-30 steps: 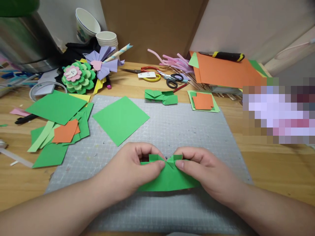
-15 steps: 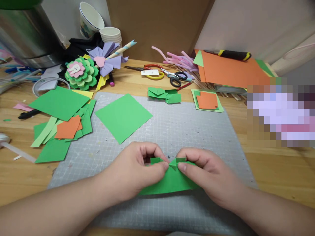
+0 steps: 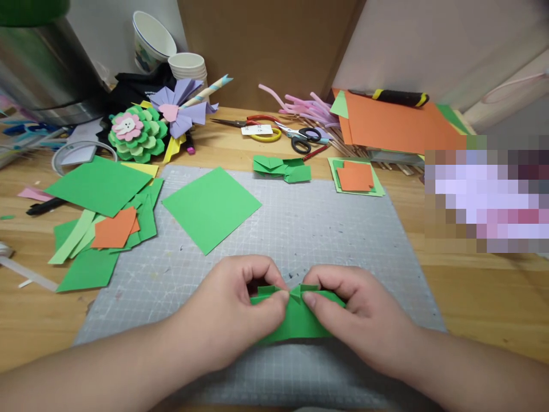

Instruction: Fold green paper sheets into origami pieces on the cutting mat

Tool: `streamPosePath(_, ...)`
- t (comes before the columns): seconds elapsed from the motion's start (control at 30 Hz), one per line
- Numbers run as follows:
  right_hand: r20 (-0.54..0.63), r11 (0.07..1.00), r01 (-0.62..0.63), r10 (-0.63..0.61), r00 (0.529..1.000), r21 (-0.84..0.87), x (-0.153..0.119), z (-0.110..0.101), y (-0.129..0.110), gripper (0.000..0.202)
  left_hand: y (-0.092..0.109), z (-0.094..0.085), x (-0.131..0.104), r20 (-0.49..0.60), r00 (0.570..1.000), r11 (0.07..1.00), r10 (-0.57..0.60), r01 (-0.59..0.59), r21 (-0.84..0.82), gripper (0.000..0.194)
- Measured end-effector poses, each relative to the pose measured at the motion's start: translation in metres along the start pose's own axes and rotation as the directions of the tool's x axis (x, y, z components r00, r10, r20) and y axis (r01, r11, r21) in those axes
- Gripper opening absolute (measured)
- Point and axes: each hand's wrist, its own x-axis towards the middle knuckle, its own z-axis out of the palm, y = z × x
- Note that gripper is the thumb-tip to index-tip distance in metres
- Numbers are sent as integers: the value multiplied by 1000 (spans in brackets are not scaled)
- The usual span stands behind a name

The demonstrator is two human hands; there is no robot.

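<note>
A piece of folded green paper is pinched between my two hands just above the grey cutting mat. My left hand grips its upper edge near the middle, thumb in front and forefinger behind. On the other side of a small raised pleat, my right hand holds the same edge with thumb and forefinger. Short flaps stick up along that edge. Farther back on the mat lie a flat green paper square and a small folded green paper piece.
Green and orange paper scraps are heaped at the left. Behind the mat are scissors, pink pipe cleaners and a paper flower. Small paper squares lie at the mat's back right, near orange sheets.
The view has shifted slightly, so the scene sits a little farther left and lower. Both hands keep their pinch on the folded green paper, whose pleat looks much the same.
</note>
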Motion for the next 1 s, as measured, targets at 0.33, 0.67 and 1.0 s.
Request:
streamPosePath(0.33, 63, 977, -28, 15, 998, 212, 0, -4, -2, 20, 0, -5, 2, 62, 997, 999, 45, -43, -31, 16)
streamPosePath(0.67, 141, 901, -178, 132, 981, 395, 2, -4, 2, 24, 0, -7, 3, 78, 993, 996, 84, -82, -30, 13)
streamPosePath(1.0, 144, 838, -29, -60, 988, 545, -1, -9, 4, 29, 2, -9, -1, 227, 968, 990, 109, -86, -108, 13)
